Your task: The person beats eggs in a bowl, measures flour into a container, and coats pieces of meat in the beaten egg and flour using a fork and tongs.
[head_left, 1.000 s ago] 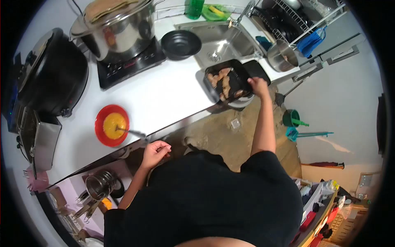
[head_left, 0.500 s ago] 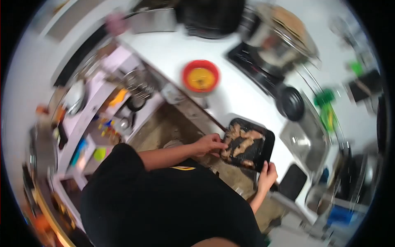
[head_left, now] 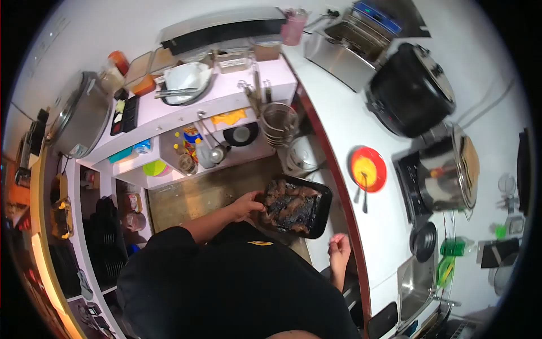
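Observation:
My left hand (head_left: pixel 248 207) grips the near-left edge of a black rectangular tray (head_left: pixel 322 212), fingers wrapped on its rim. Strips of brownish meat (head_left: pixel 291 203) lie in the tray, which is held over the floor in front of my body. Off the tray's right corner, apart from it, is my right hand (head_left: pixel 339 246), its fingers curled closed. What they hold, if anything, cannot be made out. On the white counter to the right stands a red bowl (head_left: pixel 379 168) of yellow liquid, with utensils (head_left: pixel 363 195) leaning out of it.
Along the right counter (head_left: pixel 339 113) stand a fryer (head_left: pixel 344 53), a black lidded cooker (head_left: pixel 411 90), a steel pot (head_left: pixel 449 169) on a burner and a sink (head_left: pixel 416 282). Ahead, a pink shelf unit (head_left: pixel 237 85) carries a plate (head_left: pixel 186 79), strainers (head_left: pixel 278 121) and containers.
My view has swung left, bringing the shelf unit to the front. The tray has moved away from the counter edge with my left hand. My right hand has let go of the tray.

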The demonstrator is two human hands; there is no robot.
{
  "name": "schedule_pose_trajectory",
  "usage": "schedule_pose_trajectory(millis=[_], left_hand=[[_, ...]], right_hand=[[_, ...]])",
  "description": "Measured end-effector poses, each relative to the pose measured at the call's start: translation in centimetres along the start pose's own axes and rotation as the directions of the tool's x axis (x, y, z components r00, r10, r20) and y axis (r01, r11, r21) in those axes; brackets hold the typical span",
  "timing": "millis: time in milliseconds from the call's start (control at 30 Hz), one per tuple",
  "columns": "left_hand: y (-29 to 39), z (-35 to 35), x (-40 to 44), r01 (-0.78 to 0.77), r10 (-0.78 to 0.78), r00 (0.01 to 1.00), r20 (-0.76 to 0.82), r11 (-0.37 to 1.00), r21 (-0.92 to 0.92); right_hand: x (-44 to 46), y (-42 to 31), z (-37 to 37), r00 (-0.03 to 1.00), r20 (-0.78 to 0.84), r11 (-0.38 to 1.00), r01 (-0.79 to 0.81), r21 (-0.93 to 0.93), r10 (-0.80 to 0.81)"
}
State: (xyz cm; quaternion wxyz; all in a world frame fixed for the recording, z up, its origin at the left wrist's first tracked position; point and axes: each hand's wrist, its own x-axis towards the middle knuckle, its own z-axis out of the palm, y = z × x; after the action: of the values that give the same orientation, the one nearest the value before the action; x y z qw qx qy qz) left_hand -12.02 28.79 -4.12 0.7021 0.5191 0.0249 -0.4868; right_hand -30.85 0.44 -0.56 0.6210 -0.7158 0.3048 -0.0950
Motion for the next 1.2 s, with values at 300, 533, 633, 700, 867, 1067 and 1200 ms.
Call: schedule_pose_trajectory(millis=[300,533,633,700,867,1067,1200], left_hand=[[6.1,-16.2,-0.7,-0.208,0.249,0.957,-0.15,0.947,0.245],[12.4,-19.3,-1.3,-0.228,0.244,0.968,-0.053,0.95,0.215],[13.5,-20.2,-1.8,-0.207,0.215,0.974,-0.067,0.972,0.116],[13.8,-20.9,-2.0,-0.213,0.217,0.974,-0.07,0.975,0.059],[13.3,-23.3,-1.1,-0.234,0.224,0.968,-0.115,0.969,-0.079],[13.9,-24.5,0.1,-0.221,0.221,0.972,-0.084,0.975,0.007],[13.6,-24.4,0.1,-0.182,0.177,0.981,-0.081,0.982,-0.054]], right_hand=[[12.0,-24.4,29.3,0.693,0.295,0.674,0.717,-0.178,-0.658],[17.1,-26.6,56.1,0.183,0.776,0.177,0.98,-0.093,-0.604],[19.5,-26.2,59.7,0.38,0.852,-0.027,0.909,-0.417,-0.36],[20.8,-26.5,60.4,0.41,0.903,0.109,0.911,-0.398,-0.128],[22.1,-26.9,61.0,0.198,0.949,0.182,0.971,-0.155,-0.245],[21.7,-26.8,64.0,0.05,0.961,0.368,0.928,0.056,-0.271],[22.9,-29.0,63.5,0.09,0.979,0.439,0.899,-0.001,-0.182]])
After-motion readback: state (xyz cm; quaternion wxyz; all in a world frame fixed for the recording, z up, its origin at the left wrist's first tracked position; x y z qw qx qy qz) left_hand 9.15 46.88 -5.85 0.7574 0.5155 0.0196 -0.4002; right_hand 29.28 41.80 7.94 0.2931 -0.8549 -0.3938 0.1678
